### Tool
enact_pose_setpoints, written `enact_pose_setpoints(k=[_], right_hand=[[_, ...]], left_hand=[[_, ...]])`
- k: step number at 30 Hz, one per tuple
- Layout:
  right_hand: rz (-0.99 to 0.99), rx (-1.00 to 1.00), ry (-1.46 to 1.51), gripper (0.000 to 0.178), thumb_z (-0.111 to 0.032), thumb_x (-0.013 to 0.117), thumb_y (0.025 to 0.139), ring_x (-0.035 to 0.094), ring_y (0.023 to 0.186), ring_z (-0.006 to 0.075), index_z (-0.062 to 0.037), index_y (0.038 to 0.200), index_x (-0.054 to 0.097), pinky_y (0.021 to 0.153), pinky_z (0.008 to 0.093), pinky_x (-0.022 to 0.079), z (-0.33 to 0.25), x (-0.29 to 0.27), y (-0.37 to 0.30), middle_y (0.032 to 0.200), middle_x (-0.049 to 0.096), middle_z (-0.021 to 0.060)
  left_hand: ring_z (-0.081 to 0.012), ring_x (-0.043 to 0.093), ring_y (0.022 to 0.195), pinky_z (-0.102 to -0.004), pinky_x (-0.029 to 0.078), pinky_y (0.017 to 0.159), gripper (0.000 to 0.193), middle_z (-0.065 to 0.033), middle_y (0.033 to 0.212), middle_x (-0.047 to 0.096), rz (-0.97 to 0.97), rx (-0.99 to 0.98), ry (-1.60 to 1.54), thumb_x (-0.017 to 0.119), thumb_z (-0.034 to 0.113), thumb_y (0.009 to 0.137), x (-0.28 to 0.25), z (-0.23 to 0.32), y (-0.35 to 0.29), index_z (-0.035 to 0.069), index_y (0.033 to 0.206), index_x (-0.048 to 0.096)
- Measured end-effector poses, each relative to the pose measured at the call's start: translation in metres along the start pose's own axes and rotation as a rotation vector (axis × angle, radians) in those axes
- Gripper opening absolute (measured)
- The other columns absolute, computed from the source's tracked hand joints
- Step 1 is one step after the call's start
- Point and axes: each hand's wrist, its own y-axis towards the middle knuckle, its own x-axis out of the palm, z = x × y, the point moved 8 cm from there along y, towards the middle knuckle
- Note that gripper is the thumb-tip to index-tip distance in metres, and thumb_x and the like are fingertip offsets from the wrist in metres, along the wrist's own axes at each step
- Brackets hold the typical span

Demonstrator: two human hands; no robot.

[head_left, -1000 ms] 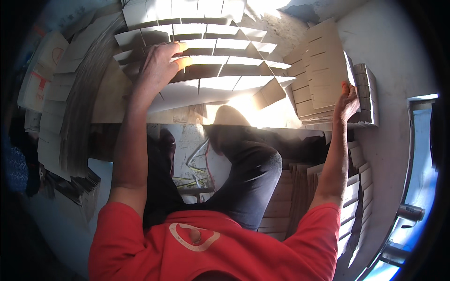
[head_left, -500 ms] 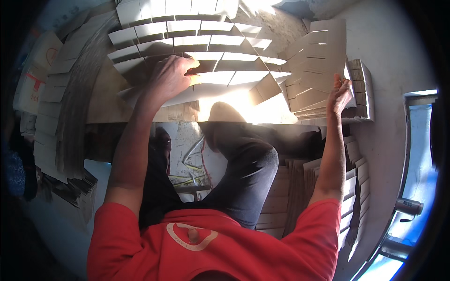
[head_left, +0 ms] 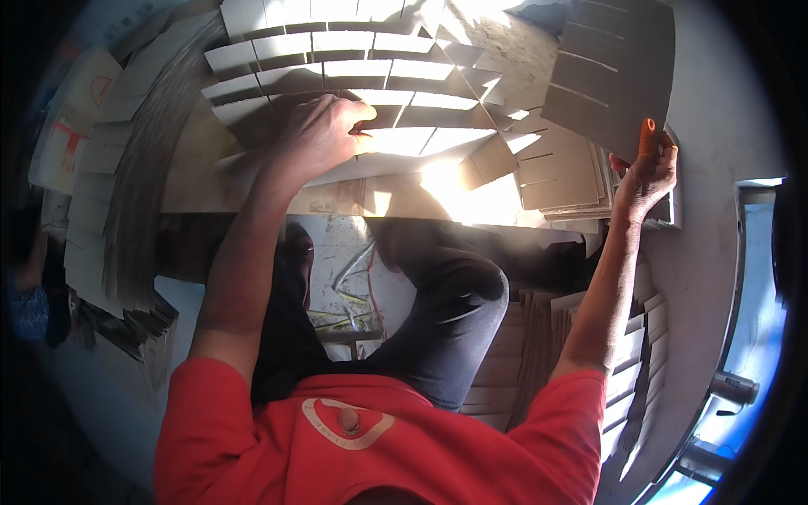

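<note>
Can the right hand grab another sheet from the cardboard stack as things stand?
Probably not cleanly: the right hand is taken up holding a cardboard sheet, though the stack lies close by, partly uncovered.

free room along table edge [head_left: 337, 199], cardboard grid [head_left: 383, 109] beyond, stacks [head_left: 562, 172] both sides

Slotted cardboard sheet [head_left: 619, 71], held aslant

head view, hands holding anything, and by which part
The right hand holds a slotted cardboard sheet near its lower right corner; the left hand is at the cardboard grid, its grip unclear.
</note>
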Motion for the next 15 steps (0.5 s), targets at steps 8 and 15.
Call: enact_pose_setpoints(k=[8, 15], right_hand=[[-0.497, -0.062, 0.025, 0.04, -0.002, 0.059, 0.086, 0.054, 0.054, 0.0036, -0.0051, 0.126, 0.055, 0.044, 0.0187, 0.043, -0.066, 0.077, -0.052, 0.098, 0.069, 0.0075], [-0.558, -0.061, -0.052, 0.039, -0.01, 0.066, 0.086, 0.051, 0.054, 0.0023, -0.0092, 0.124, 0.059, 0.042, 0.0192, 0.041, -0.068, 0.099, -0.063, 0.084, 0.068, 0.0028]], left_hand=[[-0.0349, 0.06, 0.075, -0.0398, 0.046, 0.069, 0.01, -0.0156, 0.077, 0.062, 0.072, 0.109, -0.062, 0.06, 0.013, 0.077, 0.008, -0.007, 0.004, 0.003, 0.081, 0.061], [-0.0338, 0.061, 0.076, -0.0386, 0.047, 0.069, 0.015, -0.0138, 0.08, 0.064, 0.057, 0.16, -0.046, 0.058, 0.016, 0.078, 0.01, -0.003, 0.004, 0.004, 0.082, 0.065]])
